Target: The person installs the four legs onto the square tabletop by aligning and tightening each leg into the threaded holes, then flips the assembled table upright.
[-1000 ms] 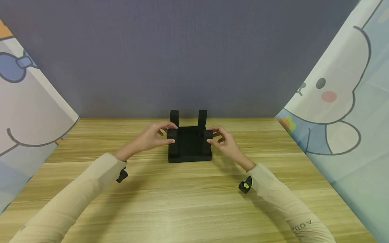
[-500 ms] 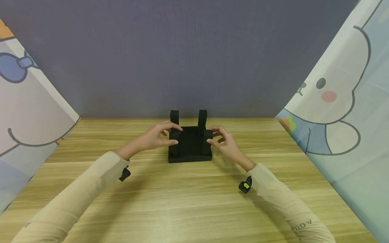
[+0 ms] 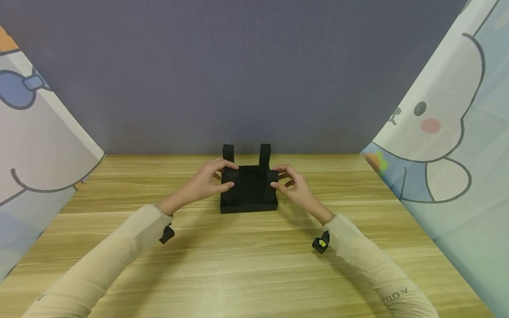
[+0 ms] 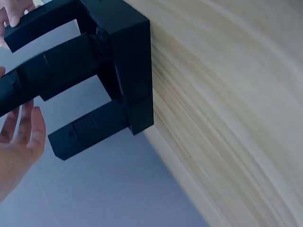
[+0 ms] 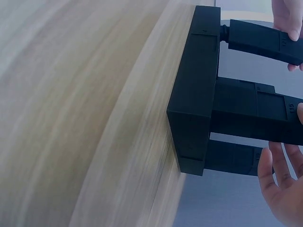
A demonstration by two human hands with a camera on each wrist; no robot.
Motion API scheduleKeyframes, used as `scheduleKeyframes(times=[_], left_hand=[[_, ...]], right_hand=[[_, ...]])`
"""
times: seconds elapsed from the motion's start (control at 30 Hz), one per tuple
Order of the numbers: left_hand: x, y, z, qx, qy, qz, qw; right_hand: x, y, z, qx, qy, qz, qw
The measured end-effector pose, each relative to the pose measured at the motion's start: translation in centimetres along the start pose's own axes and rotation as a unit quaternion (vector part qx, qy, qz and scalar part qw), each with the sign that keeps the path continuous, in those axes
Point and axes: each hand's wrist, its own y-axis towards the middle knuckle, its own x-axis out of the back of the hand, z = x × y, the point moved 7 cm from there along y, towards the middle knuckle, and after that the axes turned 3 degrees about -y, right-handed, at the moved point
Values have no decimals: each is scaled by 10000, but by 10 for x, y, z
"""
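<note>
A black square base [image 3: 249, 206] with upright posts at its corners stands on the table. My left hand [image 3: 204, 180] pinches the near left post [image 3: 230, 177] between thumb and fingers. In the right wrist view, this post [image 5: 260, 41] sits slightly apart from the base, a small dark knob [image 5: 224, 33] showing in the gap. My right hand [image 3: 296, 187] holds the near right post [image 3: 271, 185] near its top; in the right wrist view that post [image 5: 255, 106] meets the base directly. Two far posts, left [image 3: 228, 153] and right [image 3: 265, 154], stand untouched behind.
The wooden table [image 3: 254, 265] reaches back to a grey-purple panel [image 3: 246, 79] just behind the base. Cartoon-printed cloths hang along the left [image 3: 43, 145] and right [image 3: 445, 137] sides. A small black wrist camera [image 3: 321, 242] hangs below the right sleeve.
My left hand has shifted a little to the right, and the top of the near left post has moved inward with it. The right hand and the base have stayed in place.
</note>
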Motion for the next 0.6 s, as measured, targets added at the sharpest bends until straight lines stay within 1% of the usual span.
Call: scheduleKeyframes(times=[0.13, 0.23, 0.37, 0.43, 0.5, 0.6], left_hand=[[1, 1, 2, -114, -44, 306, 9995], [4, 2, 3, -67, -75, 579, 9983], [6, 3, 4, 4, -123, 814, 9966], [6, 4, 4, -23, -161, 836, 9964], [6, 4, 3, -25, -172, 773, 9969], [5, 4, 5, 115, -186, 517, 9984]], right_hand=[[0, 0, 1, 33, 28, 8, 10000], [0, -1, 1, 15, 29, 27, 10000], [0, -1, 2, 1, 6, 17, 10000], [0, -1, 2, 18, 5, -3, 10000], [0, -1, 3, 43, 15, -23, 10000], [1, -1, 3, 50, 21, -27, 10000]])
